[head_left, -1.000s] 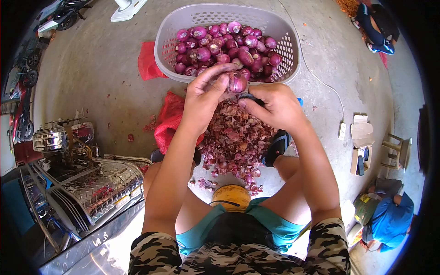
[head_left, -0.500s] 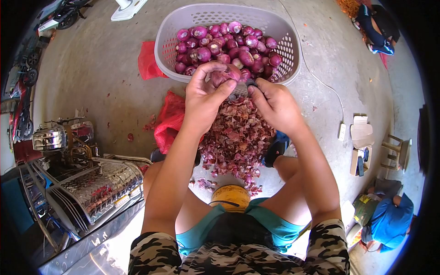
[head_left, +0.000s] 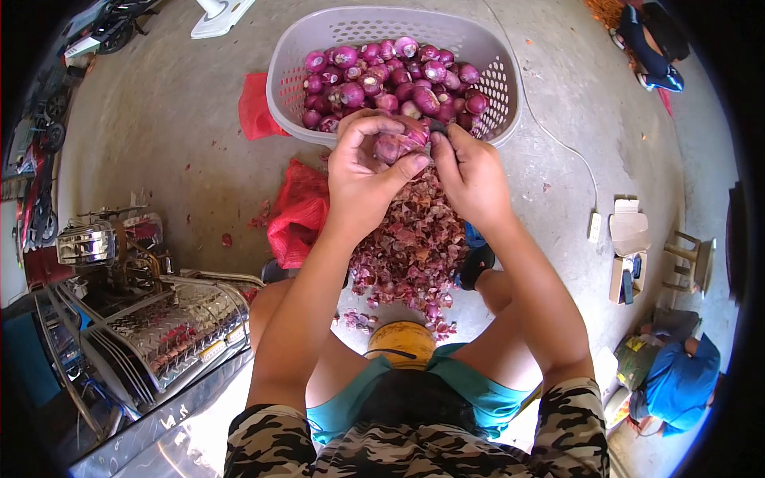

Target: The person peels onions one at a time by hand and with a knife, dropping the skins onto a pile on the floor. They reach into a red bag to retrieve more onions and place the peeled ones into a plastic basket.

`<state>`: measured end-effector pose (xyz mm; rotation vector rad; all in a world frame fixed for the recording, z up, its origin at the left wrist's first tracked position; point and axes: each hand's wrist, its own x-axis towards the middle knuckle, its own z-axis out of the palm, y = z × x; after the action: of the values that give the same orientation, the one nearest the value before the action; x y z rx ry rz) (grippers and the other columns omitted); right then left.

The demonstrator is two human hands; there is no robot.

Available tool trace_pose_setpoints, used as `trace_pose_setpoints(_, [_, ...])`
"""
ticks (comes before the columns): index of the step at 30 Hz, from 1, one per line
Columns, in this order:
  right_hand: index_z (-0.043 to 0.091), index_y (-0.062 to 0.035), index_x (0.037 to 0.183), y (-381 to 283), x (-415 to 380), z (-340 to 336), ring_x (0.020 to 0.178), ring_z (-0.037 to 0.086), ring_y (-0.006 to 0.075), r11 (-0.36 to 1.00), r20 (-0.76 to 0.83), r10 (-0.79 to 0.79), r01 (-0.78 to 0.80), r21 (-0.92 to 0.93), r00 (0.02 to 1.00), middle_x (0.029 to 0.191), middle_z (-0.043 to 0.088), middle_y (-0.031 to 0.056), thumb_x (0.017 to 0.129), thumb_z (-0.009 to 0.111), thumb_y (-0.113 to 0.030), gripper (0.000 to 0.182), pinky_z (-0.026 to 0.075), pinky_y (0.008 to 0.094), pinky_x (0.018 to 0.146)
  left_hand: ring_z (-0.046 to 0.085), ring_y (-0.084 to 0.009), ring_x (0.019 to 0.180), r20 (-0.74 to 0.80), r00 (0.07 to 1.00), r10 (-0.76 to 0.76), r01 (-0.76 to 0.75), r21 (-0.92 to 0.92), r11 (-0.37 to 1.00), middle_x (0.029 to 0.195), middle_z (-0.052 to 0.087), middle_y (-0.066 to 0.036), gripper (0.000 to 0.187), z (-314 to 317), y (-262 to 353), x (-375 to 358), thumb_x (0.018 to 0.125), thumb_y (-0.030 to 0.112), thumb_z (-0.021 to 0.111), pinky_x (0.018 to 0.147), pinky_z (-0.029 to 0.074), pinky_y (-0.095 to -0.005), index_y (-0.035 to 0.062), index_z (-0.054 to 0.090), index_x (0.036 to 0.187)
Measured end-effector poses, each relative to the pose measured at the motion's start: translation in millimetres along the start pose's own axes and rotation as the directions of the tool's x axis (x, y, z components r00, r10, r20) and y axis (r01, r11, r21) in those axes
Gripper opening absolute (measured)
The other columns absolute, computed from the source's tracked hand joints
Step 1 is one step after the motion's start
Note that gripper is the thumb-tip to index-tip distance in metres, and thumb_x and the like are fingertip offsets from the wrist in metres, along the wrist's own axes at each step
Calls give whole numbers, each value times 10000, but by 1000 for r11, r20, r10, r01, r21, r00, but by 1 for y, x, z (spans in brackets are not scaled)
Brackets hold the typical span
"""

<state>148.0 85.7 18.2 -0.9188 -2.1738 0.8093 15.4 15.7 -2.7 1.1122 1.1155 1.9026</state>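
Note:
A red onion [head_left: 396, 146] with papery skin sits between the curled fingers and thumb of my left hand [head_left: 360, 163]. Close against its right side, my right hand [head_left: 476, 171] is closed around a small dark-handled knife [head_left: 437, 127]; the blade is mostly hidden. Just beyond both hands stands a grey plastic basket [head_left: 280, 76] holding many red onions [head_left: 351, 94]. Below the hands, a heap of dry onion skins [head_left: 410, 247] lies on the floor between my feet.
Red mesh sacks [head_left: 299, 223] lie left of the skins and beside the basket. A yellow bucket [head_left: 401, 344] is between my legs. A white cable [head_left: 562, 142] runs along the right to a power strip [head_left: 594, 228]. A metal sidecar [head_left: 175, 319] stands left; other people sit at right.
My left hand has turned the onion and lowered it slightly, so more of its side shows. My right hand has moved in closer, bringing the knife up against the onion.

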Motion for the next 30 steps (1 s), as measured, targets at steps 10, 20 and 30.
trace_pose_setpoints(10, [497,-18,753,-2,1,-5,644,564,398,999,87,-40,43,-33,995,652,550,204,876,532,-179,205,422,483,576,539,-171,1049,-32,999,-33,34,30,999,1143,492,-81,411,-7,-2,-1,709,-70,724,919,449,-315,-2,536,1068])
trace_pose_setpoints(20, [550,-1,950,-4,-1,-8,670,601,409,987,-5,162,-162,9,987,704,608,214,907,530,-244,248,462,446,594,480,-221,1190,9,983,-182,176,-296,939,1299,475,-161,429,-1,9,1,766,-115,583,995,399,-346,-18,507,1177])
trace_pose_setpoints(30, [577,11,1054,6,2,-6,760,557,108,836,146,217,-261,482,965,847,644,80,892,580,-119,208,467,271,723,438,-210,1231,94,959,-268,279,-132,951,1340,427,-126,575,1,4,-6,805,-43,615,998,402,-326,1,388,1331])
